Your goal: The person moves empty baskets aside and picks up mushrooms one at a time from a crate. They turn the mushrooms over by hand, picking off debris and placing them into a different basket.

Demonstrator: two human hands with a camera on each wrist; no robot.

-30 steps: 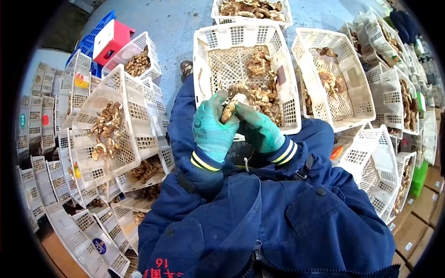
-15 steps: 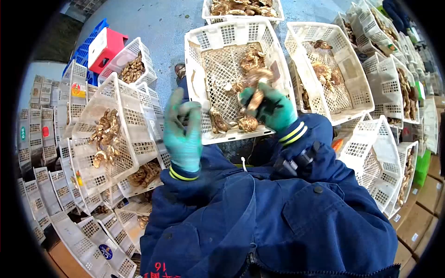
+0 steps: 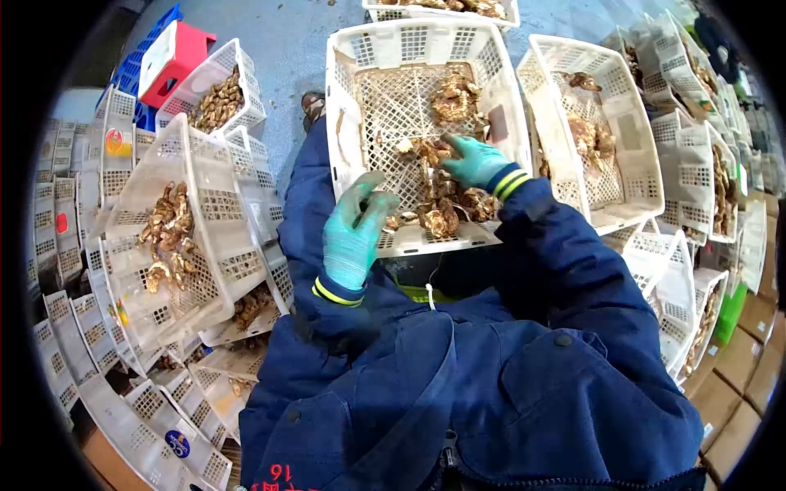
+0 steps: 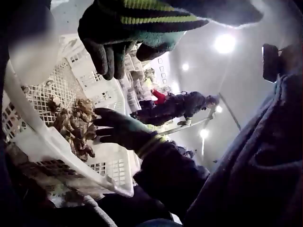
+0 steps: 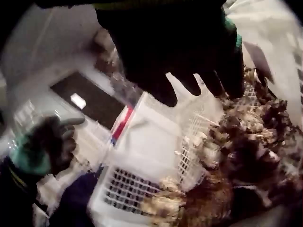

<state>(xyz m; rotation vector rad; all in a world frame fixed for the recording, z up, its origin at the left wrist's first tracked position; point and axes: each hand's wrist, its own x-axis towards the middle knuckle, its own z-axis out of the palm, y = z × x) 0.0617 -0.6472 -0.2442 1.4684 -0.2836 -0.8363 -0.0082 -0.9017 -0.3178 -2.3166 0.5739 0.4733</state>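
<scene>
White basket: inside it the right hand has let its mushroom go, that piece done, and lays straight fingers on the mushrooms; left hand relaxed, empty, at the near rim.

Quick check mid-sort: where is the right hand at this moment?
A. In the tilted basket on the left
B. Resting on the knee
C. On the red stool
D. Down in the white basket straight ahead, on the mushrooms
D: the right hand reaches into the white basket directly in front and lies on the mushrooms piled there, while the left hand hovers empty at the near rim.
</scene>
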